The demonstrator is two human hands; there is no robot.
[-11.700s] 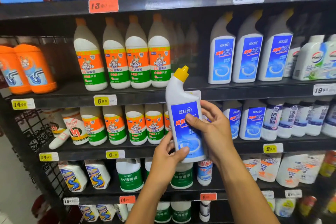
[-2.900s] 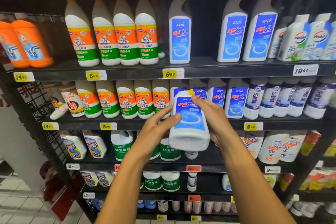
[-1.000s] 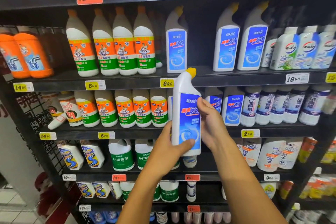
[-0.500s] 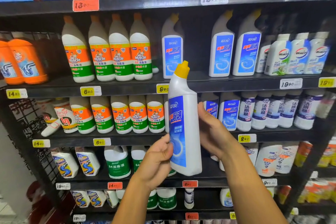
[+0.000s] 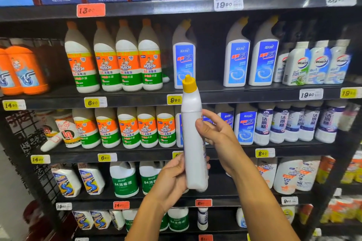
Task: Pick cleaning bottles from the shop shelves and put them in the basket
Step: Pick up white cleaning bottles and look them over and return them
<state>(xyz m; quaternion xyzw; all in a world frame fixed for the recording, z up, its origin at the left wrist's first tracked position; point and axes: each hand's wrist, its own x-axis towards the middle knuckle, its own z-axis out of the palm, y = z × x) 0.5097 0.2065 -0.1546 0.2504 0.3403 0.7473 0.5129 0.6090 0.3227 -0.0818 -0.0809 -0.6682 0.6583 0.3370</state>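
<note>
White plastic, capped in yellow: the cleaning bottle [image 5: 193,139] stands nearly upright in front of the shelves [image 5: 235,95], long axis vertical, its angled spout pointing up and tipped slightly left. Its narrow edge faces the camera, so the label barely shows. The left hand [image 5: 172,179] curls its grip round the base from the left. The right hand [image 5: 216,133] holds the middle, thumb pressed on the near face. Mr Muscle bottles [image 5: 125,64] line the shelf behind.
</note>
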